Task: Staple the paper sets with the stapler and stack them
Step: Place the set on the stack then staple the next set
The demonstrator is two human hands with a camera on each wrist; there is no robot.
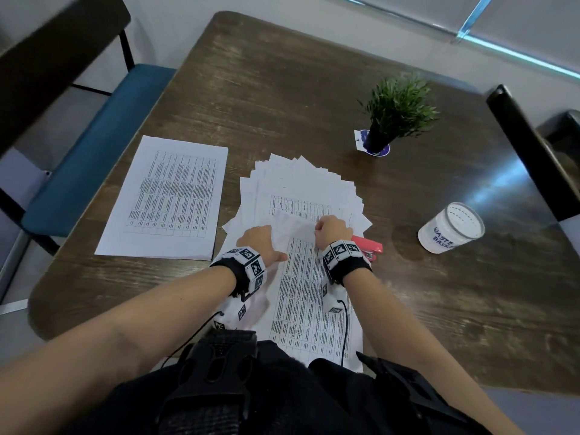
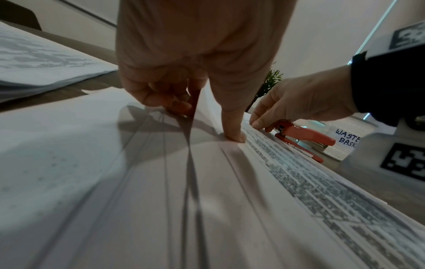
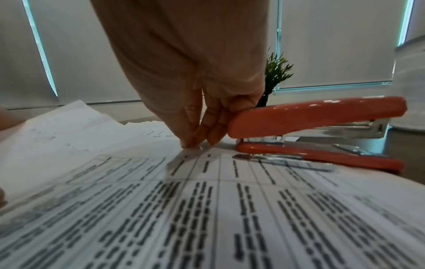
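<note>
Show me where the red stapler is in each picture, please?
Head: the stapler peeks out just right of the right hand, beside the papers.
Left wrist: at middle right, lying behind the right hand's fingertips.
Right wrist: large at right, resting on the printed sheet's edge.
Shared landmark: the little green plant stands behind the stapler in all three views.

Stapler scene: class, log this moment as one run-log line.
left hand: lifting a sheet | right hand: pinching sheet corner | stapler: idle beside papers | neat stack: left
</note>
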